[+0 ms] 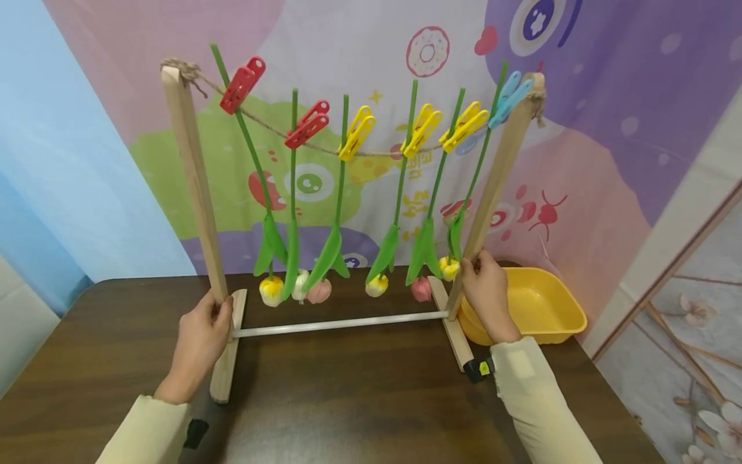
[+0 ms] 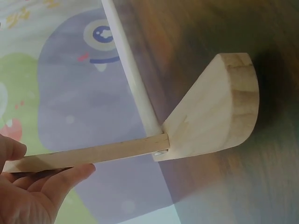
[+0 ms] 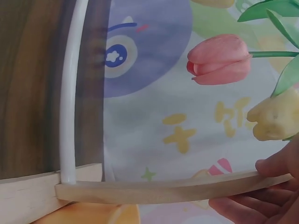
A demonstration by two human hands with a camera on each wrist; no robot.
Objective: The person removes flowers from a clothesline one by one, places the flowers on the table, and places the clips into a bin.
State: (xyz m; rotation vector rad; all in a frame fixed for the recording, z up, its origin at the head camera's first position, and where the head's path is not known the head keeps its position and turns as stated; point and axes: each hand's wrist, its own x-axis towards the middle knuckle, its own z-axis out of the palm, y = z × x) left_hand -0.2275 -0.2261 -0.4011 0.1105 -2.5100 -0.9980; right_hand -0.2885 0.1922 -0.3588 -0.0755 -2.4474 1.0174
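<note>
A wooden rack stands on the table, with a left post [image 1: 194, 167], a right post [image 1: 498, 174] and a white rod [image 1: 342, 324] joining them low down. My left hand [image 1: 199, 338] grips the left post near its foot, thumb and fingers on opposite sides. Likewise, my right hand [image 1: 489, 293] holds the lower right post. Twine [image 1: 382, 154] sags between the post tops. Red clothespins [image 1: 242, 85], yellow clothespins [image 1: 357, 133] and a blue clothespin [image 1: 510, 100] clip several artificial tulips [image 1: 271, 291] to it, heads down. A pink tulip [image 3: 219, 60] shows close in the right wrist view.
A yellow plastic basin [image 1: 545, 303] sits on the brown table [image 1: 348, 399] behind the right post and right hand. A cartoon-printed cloth [image 1: 371, 38] covers the wall behind the rack. Flower-patterned panelling [image 1: 684, 348] is at the far right.
</note>
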